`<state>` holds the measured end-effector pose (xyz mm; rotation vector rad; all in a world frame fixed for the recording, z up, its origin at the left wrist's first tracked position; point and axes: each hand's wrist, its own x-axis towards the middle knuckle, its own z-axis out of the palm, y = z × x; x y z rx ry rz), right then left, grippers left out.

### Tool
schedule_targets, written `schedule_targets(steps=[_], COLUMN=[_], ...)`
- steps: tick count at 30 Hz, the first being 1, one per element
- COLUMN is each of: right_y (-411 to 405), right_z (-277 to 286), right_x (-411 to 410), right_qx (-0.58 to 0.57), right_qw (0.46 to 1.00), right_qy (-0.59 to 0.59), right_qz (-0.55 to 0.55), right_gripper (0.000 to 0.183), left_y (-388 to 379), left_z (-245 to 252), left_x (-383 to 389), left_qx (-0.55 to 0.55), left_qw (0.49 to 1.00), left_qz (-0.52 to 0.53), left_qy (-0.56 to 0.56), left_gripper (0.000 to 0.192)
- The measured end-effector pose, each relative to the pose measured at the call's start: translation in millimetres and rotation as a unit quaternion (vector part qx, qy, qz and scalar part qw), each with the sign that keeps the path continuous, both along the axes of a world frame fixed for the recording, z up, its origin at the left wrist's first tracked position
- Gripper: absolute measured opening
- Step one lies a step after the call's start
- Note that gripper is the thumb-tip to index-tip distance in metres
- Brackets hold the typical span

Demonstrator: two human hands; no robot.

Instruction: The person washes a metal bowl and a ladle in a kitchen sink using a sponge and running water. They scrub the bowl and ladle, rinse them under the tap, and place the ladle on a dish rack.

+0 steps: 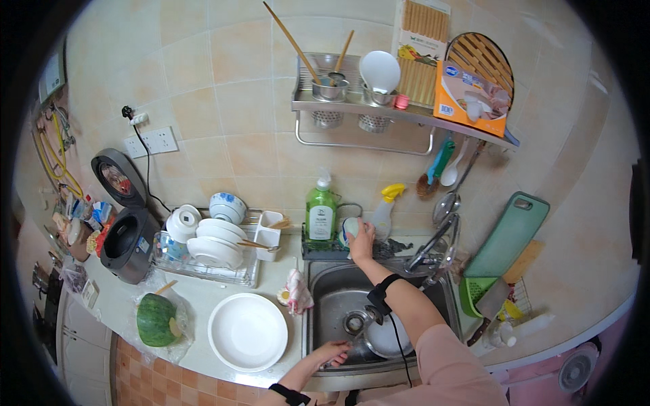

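My right hand (pixel 361 241) reaches over the back of the steel sink (pixel 325 299), its fingers closed on a round pale sponge (pixel 350 228) at the dark caddy. Low at the sink's front edge, my left hand (pixel 334 352) holds a thin metal utensil by its handle; its other end reaches over the basin, and its exact kind cannot be told. A pan or bowl (pixel 388 335) lies in the basin, partly hidden by my right arm. Beside the sponge stands a green dish soap bottle (pixel 321 215). The faucet (pixel 431 248) is at the sink's back right.
Left of the sink are a white basin (pixel 248 332), a cut watermelon (pixel 155 319) on plastic, a dish rack (pixel 244 274) with bowls, and an open rice cooker (pixel 127 243). A cleaver (pixel 492 299) stands in a green holder at right. Above hangs a metal shelf (pixel 355 105).
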<state>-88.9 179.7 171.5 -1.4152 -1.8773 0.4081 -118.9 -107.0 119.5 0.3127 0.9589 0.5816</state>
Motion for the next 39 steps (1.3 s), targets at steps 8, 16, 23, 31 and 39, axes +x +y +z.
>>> schedule_targets(steps=[8, 16, 23, 31, 39], right_y=[13.1, -87.2, -92.0, -70.0, -53.9], right_z=[-22.5, -51.2, -117.2, -127.8, -138.9], right_x=[-7.7, 93.5, 209.3, 226.6, 210.9], right_qx=[-0.069, -0.001, -0.114, -0.148, -0.290], right_qw=[0.992, 0.977, 0.951, 0.959, 0.946], right_qy=[-0.086, -0.080, -0.157, -0.134, -0.101], right_qz=[0.059, 0.196, 0.242, 0.202, 0.101], right_gripper=[0.051, 0.038, 0.021, 0.033, 0.046], left_y=[-21.0, -3.4, 17.1, 40.9, 46.2], left_z=[16.2, 20.1, 32.2, 43.8, 48.2], left_x=[-7.9, -14.9, -1.5, 26.6, 42.4], left_qx=[0.002, -0.008, 0.009, 0.025, 0.034], left_qw=[0.999, 1.000, 0.996, 0.997, 0.997], left_qz=[0.027, -0.020, -0.076, -0.072, -0.058], left_qy=[-0.039, 0.002, 0.038, 0.005, 0.027], left_gripper=[0.011, 0.027, 0.022, 0.018, 0.021])
